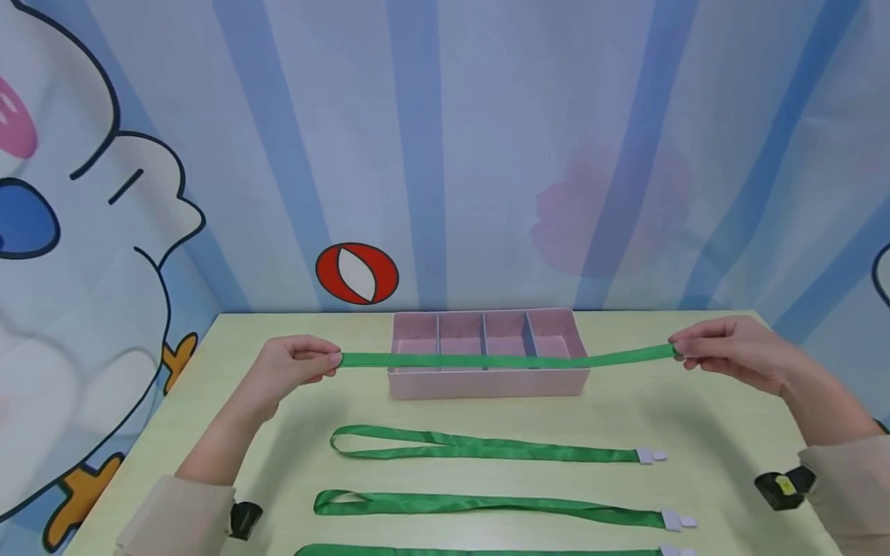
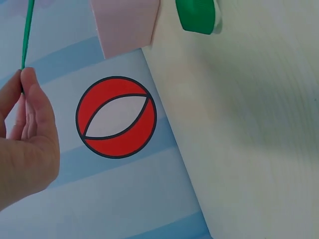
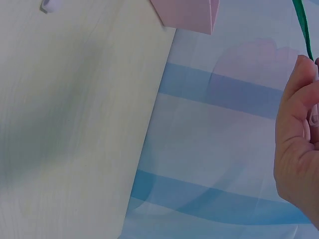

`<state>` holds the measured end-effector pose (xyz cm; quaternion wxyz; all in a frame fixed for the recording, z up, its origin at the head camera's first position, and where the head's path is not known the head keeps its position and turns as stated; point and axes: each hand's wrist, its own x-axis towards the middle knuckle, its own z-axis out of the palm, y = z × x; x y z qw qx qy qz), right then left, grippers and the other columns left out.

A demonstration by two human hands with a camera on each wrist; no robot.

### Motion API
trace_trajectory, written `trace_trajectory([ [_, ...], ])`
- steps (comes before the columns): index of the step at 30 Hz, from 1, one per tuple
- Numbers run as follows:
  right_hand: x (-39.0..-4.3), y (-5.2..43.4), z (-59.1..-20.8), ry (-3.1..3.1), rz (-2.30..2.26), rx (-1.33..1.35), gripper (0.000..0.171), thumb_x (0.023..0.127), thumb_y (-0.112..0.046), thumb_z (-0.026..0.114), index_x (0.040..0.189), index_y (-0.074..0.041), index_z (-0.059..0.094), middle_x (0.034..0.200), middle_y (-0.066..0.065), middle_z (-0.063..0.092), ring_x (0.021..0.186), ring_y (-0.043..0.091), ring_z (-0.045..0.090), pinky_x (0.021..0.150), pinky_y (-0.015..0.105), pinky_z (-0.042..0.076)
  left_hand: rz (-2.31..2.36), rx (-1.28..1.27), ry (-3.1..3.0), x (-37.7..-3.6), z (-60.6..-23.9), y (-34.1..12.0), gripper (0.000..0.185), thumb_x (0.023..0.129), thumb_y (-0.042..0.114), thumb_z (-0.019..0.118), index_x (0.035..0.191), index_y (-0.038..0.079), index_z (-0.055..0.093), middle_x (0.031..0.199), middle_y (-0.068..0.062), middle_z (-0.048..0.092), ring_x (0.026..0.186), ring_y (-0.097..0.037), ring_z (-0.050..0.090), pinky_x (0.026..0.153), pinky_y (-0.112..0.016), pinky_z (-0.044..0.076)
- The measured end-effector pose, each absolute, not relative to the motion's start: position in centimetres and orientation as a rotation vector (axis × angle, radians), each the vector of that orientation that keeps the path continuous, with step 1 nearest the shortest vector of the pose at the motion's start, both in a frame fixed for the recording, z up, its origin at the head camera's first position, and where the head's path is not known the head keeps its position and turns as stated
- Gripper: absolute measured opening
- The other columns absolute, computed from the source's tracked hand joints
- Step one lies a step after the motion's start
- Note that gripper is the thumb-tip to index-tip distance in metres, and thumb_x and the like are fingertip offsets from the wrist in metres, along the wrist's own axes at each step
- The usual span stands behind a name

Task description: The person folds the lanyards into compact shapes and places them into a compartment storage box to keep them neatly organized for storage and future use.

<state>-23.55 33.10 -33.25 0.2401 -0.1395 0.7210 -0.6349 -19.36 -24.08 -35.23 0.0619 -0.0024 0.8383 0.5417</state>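
Observation:
A green lanyard [image 1: 459, 361] is stretched nearly level above the table, in front of a pink divided box [image 1: 487, 384]. My left hand [image 1: 295, 367] pinches its left end between thumb and fingers; the left wrist view shows the same pinch on the strap [image 2: 27, 40]. At the other end, my right hand [image 1: 737, 355] pinches the lanyard, and its fingers cover that tip. Closer to me, a second green lanyard [image 1: 487, 448] lies on the table with its loop to the left and a white clip [image 1: 650, 456] to the right.
Another green lanyard [image 1: 487, 504] lies parallel nearer the front, and part of one more [image 1: 480, 551] shows at the bottom edge. Several compartments divide the pink box. Behind the pale table [image 1: 306, 432] hangs a blue striped backdrop [image 1: 480, 154] with cartoon prints.

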Motion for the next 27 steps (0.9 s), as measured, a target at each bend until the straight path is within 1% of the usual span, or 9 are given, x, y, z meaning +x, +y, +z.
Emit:
trace_trajectory([
  [4,-23.5,32.8,-32.6,1.872,-1.795,-0.358,0.028,0.096,-0.001,0.047,0.101,-0.010,0.073,0.091,0.006,0.071,0.080,0.013,0.067,0.072,0.023,0.054,1.697,-0.037,2.469,-19.4,-34.5,-23.9,0.041,0.088,0.026,0.066,0.116,-0.004,0.060,0.089,0.000,0.069,0.082,-0.012,0.065,0.081,-0.030,0.053],
  [8,-23.4,32.2,-32.0,1.886,-1.779,-0.290,0.027,0.096,-0.003,0.048,0.100,-0.011,0.073,0.089,0.005,0.070,0.079,0.012,0.066,0.071,0.021,0.054,1.769,-0.060,2.394,-19.4,-34.0,-23.5,0.041,0.088,0.023,0.067,0.117,-0.004,0.060,0.089,-0.001,0.069,0.080,-0.011,0.065,0.076,-0.024,0.053],
  [14,-23.4,30.8,-31.0,1.985,-1.694,-0.222,0.026,0.097,-0.008,0.049,0.096,-0.015,0.073,0.084,0.001,0.067,0.075,0.010,0.063,0.068,0.019,0.053,1.882,-0.023,2.258,-19.3,-33.3,-22.4,0.037,0.087,0.020,0.067,0.114,-0.005,0.060,0.086,0.000,0.068,0.077,-0.010,0.066,0.074,-0.022,0.054],
  [19,-23.2,29.3,-30.1,1.955,-1.712,-0.224,0.025,0.096,-0.006,0.049,0.095,-0.014,0.074,0.084,0.003,0.068,0.074,0.011,0.063,0.068,0.020,0.054,1.970,0.010,2.148,-19.2,-32.6,-21.2,0.027,0.087,0.017,0.067,0.108,-0.001,0.064,0.083,0.000,0.068,0.074,-0.009,0.066,0.073,-0.022,0.054],
  [27,-22.9,27.0,-29.2,1.861,-1.748,-0.217,0.023,0.095,-0.005,0.052,0.094,-0.012,0.075,0.086,0.005,0.069,0.076,0.012,0.066,0.071,0.021,0.054,2.018,0.029,2.079,-19.0,-32.0,-19.3,0.021,0.089,0.012,0.064,0.106,0.001,0.064,0.082,0.000,0.067,0.074,-0.009,0.065,0.071,-0.020,0.053],
])
